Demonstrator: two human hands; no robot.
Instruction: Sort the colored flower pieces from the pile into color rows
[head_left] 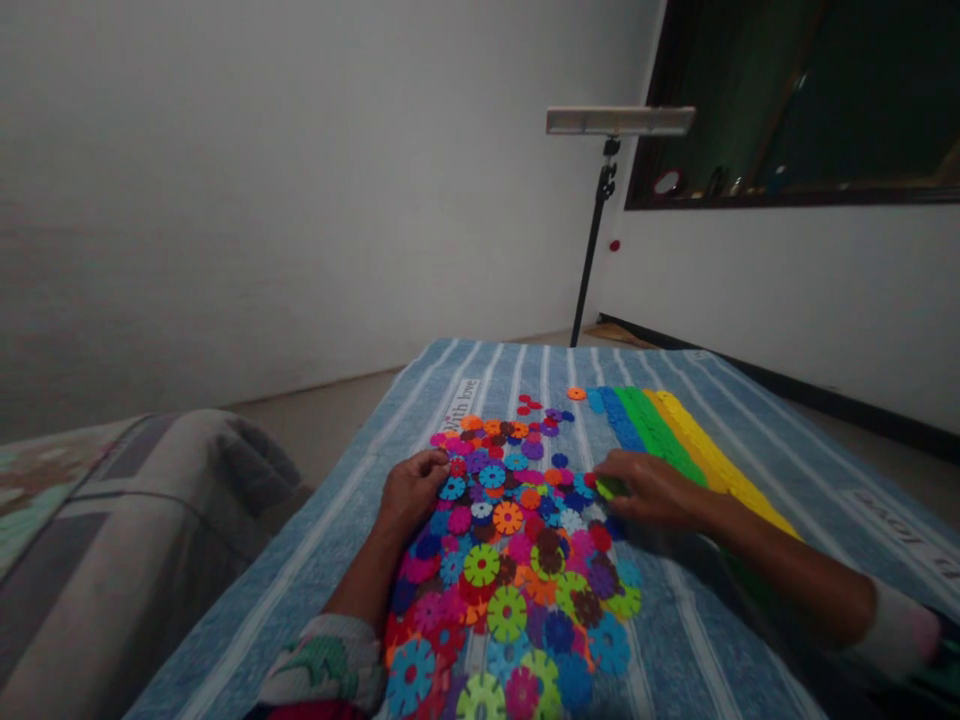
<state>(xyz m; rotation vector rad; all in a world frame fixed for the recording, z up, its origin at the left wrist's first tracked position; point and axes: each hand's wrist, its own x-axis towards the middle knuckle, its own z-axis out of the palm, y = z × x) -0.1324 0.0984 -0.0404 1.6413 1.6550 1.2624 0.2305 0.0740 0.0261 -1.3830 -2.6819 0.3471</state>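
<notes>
A heap of several round plastic interlocking discs [510, 560] in many colours lies on a blue striped cloth [675, 650]. My left hand [411, 492] rests on the heap's left edge, fingers curled down onto the discs near a red one. My right hand [654, 490] reaches in from the right and pinches a green disc [609, 488] at the heap's right edge. Beside that hand, discs are sorted into straight rows: blue [616, 420], green [660, 435] and yellow [720, 465], running away from me.
A rolled grey blanket or cushion [150, 540] lies at the left. A light stand [596, 220] with a flat lamp stands behind the cloth by the white wall. A dark window [810, 100] is at the upper right. One orange disc [575, 393] lies apart.
</notes>
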